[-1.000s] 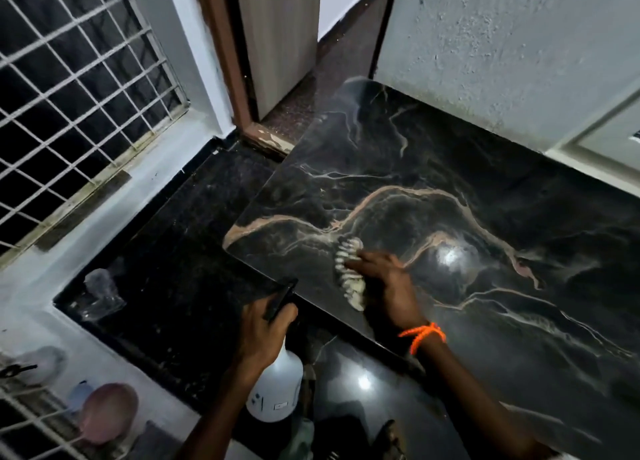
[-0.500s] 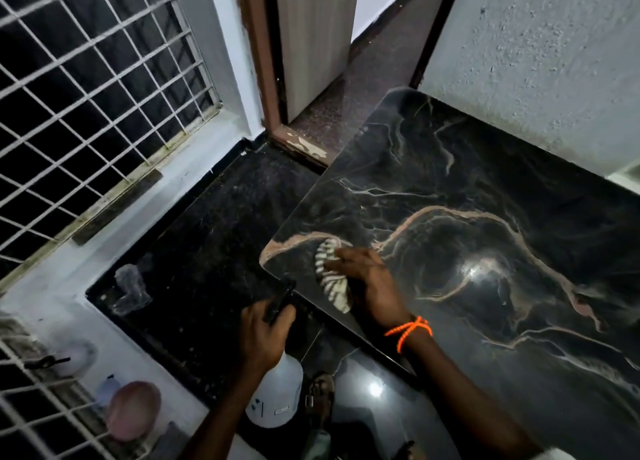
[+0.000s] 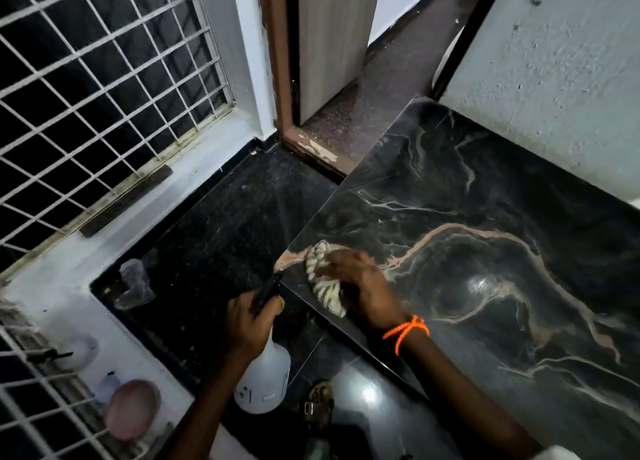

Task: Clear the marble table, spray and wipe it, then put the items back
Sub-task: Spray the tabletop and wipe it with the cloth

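Note:
The black marble table (image 3: 485, 196) with pale tan veins fills the right half of the view. My right hand (image 3: 363, 286), with an orange thread at the wrist, presses a striped cream cloth (image 3: 323, 286) flat on the table's near left corner. My left hand (image 3: 247, 324) hangs below the table's edge, closed around the black trigger head of a white spray bottle (image 3: 265, 380) that points up toward the corner.
A lower black granite ledge (image 3: 207, 237) lies left of the table with a crumpled clear plastic bag (image 3: 133, 284) on it. A pink round object (image 3: 133, 409) sits by a white grille at lower left. A barred window (image 3: 93, 88) and a doorway (image 3: 332, 47) stand behind. A sandalled foot (image 3: 318, 404) shows below.
My right hand has slid the cloth leftward along the table to its near left corner. My left hand still holds the spray bottle below the edge.

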